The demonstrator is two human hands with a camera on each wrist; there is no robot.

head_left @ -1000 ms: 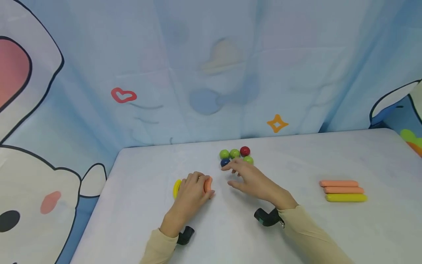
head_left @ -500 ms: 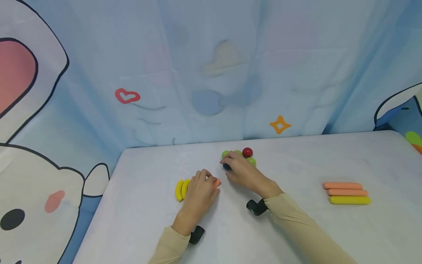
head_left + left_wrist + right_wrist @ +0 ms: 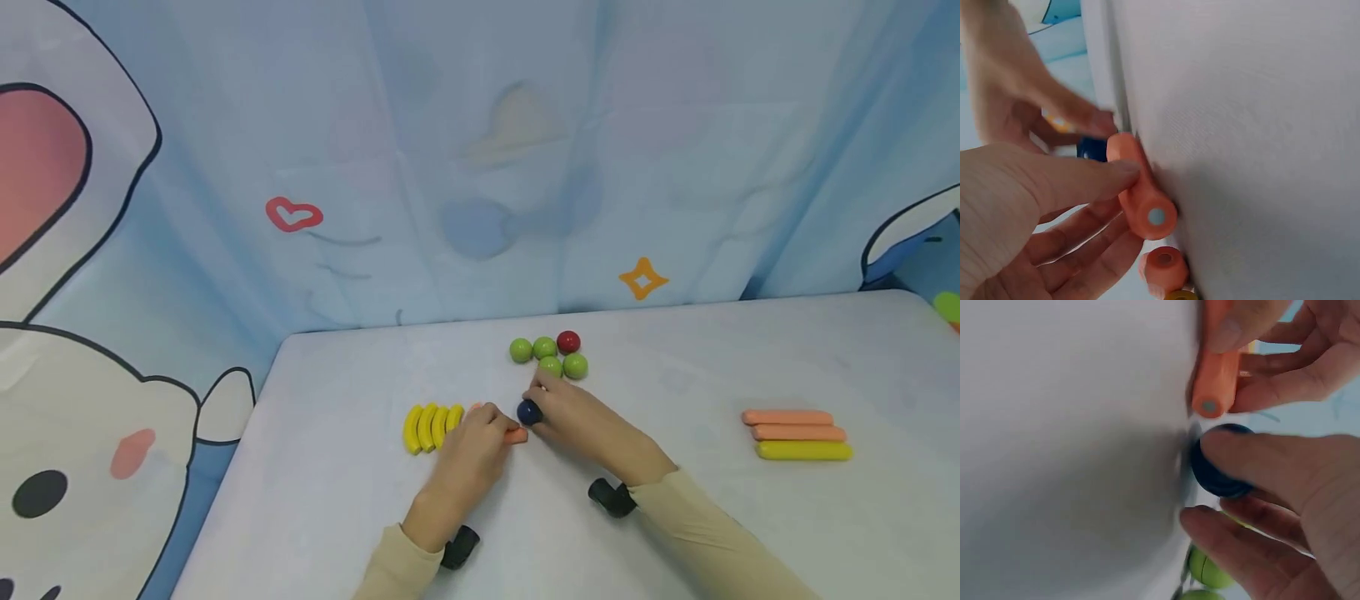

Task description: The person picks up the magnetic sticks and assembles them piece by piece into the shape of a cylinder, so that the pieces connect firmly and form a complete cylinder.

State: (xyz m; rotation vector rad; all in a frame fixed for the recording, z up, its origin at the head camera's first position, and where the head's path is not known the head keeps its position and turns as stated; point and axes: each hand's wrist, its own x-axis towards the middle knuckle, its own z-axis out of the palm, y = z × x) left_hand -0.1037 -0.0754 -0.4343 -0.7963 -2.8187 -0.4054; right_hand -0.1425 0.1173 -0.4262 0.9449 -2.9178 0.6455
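My left hand (image 3: 471,457) pinches an orange curved rod (image 3: 516,436) low over the white table. In the left wrist view that rod (image 3: 1155,215) shows a round grey spot on its end, and the thumb presses on its side. My right hand (image 3: 592,425) holds a dark blue ball (image 3: 528,412) between thumb and fingers, very close to the rod's far end. Whether ball and rod touch I cannot tell. A second orange piece (image 3: 1165,269) lies beyond the left fingers, partly hidden. Left of that hand is a row of several yellow curved rods (image 3: 426,427).
Several green balls (image 3: 521,350) and one red ball (image 3: 568,342) cluster near the table's back edge. Two orange straight rods (image 3: 798,432) and a yellow straight rod (image 3: 804,451) lie to the right. A printed blue curtain (image 3: 480,167) hangs behind the table (image 3: 337,517).
My right hand reached the ball cluster, took the dark blue ball and brought it toward me, beside the orange rod. My left hand shifted right with that rod, uncovering more yellow rods.
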